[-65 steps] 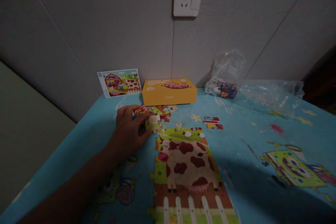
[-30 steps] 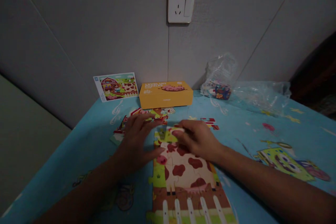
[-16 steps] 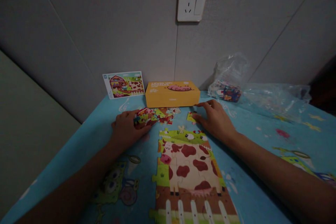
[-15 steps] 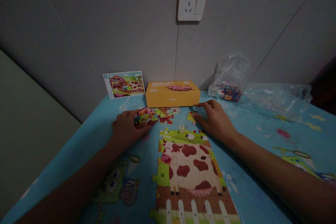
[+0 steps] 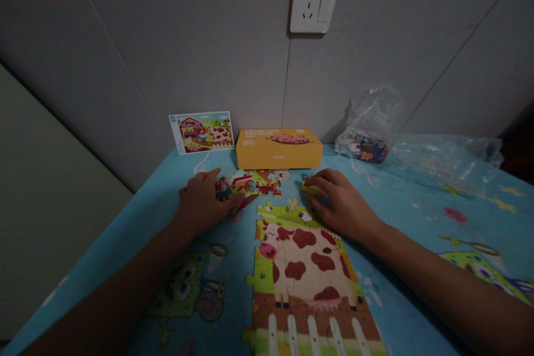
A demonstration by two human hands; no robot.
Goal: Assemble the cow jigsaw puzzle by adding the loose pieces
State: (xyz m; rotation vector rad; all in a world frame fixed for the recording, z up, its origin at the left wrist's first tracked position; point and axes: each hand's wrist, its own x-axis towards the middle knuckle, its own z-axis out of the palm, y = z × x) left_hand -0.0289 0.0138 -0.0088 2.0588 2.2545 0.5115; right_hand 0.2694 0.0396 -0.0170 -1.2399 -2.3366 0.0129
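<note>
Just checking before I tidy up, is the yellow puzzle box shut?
Shut. The yellow puzzle box has a flat, unbroken top, with no flap standing up and nothing sticking out.

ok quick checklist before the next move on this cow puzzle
right hand on the yellow-green puzzle piece: ok, fingers over it
firm grip on that piece: cannot tell, fingers hide it
left hand on the loose puzzle pieces: ok
picture card in view: ok, stands against the wall
light on the pieces: not ok, dim
</note>
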